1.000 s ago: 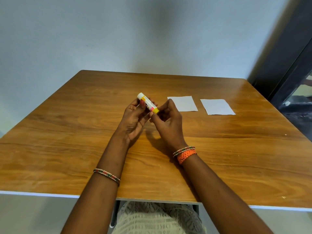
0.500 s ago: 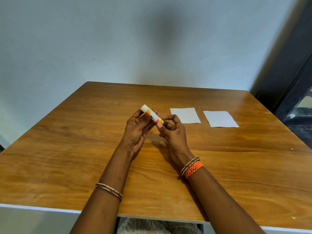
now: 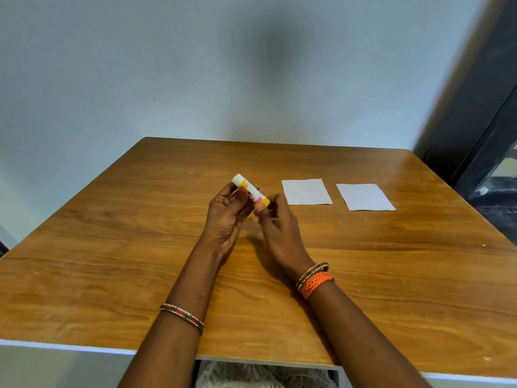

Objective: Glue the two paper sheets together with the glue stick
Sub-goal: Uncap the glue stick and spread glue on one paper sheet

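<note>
My left hand [image 3: 228,217] grips a glue stick [image 3: 249,189] above the middle of the wooden table [image 3: 112,247]; its white cap points up and to the left. My right hand [image 3: 279,228] pinches the stick's yellow lower end. Two white paper sheets lie flat and apart to the right of my hands: the nearer left sheet [image 3: 306,191] and the farther right sheet [image 3: 365,196]. Neither hand touches the sheets.
A pale wall rises just behind the table's far edge. A dark door frame [image 3: 481,107] stands at the far right. The table's white front edge [image 3: 70,349] runs close to my body.
The camera has tilted up, so the table sits lower in view. Both hands still hold the glue stick, and my right fingers have shifted a little at its yellow end.
</note>
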